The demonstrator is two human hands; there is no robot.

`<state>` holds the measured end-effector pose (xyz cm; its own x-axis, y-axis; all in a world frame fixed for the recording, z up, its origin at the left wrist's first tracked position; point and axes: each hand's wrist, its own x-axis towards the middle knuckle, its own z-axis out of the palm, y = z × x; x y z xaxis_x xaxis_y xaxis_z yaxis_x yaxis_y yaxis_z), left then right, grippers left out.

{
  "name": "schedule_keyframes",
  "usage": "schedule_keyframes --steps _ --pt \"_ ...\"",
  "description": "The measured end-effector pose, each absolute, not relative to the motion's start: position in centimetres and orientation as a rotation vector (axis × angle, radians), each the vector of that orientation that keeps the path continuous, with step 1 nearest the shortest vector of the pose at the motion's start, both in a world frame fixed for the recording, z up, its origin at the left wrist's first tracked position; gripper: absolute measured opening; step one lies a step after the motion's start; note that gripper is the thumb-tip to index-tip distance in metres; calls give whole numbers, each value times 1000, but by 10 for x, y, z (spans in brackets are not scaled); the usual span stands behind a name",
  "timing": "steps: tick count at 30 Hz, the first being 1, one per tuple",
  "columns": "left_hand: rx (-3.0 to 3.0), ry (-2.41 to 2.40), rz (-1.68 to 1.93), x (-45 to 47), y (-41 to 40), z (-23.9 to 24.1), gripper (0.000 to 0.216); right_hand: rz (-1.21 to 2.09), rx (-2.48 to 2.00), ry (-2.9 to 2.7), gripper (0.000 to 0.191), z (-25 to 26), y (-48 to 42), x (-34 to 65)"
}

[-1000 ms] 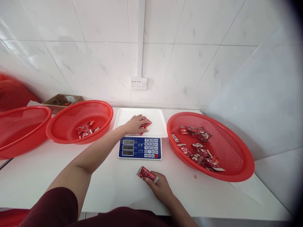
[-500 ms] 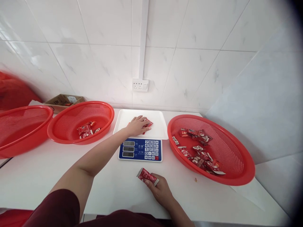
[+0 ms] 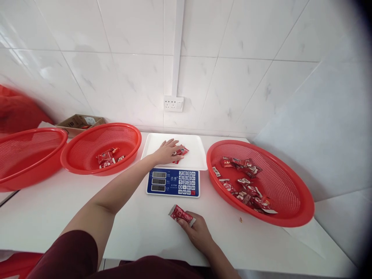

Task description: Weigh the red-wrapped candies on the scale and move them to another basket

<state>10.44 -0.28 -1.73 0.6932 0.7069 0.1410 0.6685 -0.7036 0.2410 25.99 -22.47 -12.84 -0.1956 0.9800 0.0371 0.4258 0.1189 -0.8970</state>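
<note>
My left hand (image 3: 167, 152) reaches over the white pan (image 3: 195, 152) of a digital scale (image 3: 173, 183), its fingers spread. Red snack packets (image 3: 182, 150) lie on the pan under and beside those fingers; the palm hides part of them. Low in front of the scale, my right hand (image 3: 197, 232) is closed around a red snack packet (image 3: 181, 215) with silvery ends, held above the white table. The scale's displays show digits too faint to read surely.
At the right, a red plastic basket (image 3: 290, 186) holds several red packets (image 3: 247, 193). Another red basket (image 3: 84, 149) with a few packets stands left of the scale, beside a further red basket (image 3: 31, 170). A cardboard box (image 3: 80, 123) and a wall socket (image 3: 173, 104) are behind.
My left hand has shifted slightly on the pan, leaving more of the packets uncovered. My right hand keeps its packet in nearly the same place. The view has moved slightly.
</note>
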Motion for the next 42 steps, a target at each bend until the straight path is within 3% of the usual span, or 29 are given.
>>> schedule_keyframes --steps 6,19,29,34,39,42 --pt "2735 1068 363 108 0 -22 46 1030 -1369 -1708 35 -128 -225 260" --pt "2666 1109 417 101 2 -17 58 1016 -1382 -1722 35 -129 -225 259" --pt "2706 1086 330 104 -2 -17 43 995 -1385 -1724 36 -130 -225 260" --pt "2643 1082 411 105 -2 -12 47 1015 -1379 -1712 36 -128 -224 259" --pt "2451 1056 729 94 -37 3 39 1046 -1373 -1692 36 -128 -224 260" --pt "2243 968 724 85 -83 1 33 1063 -1330 -1629 38 -131 -224 262"
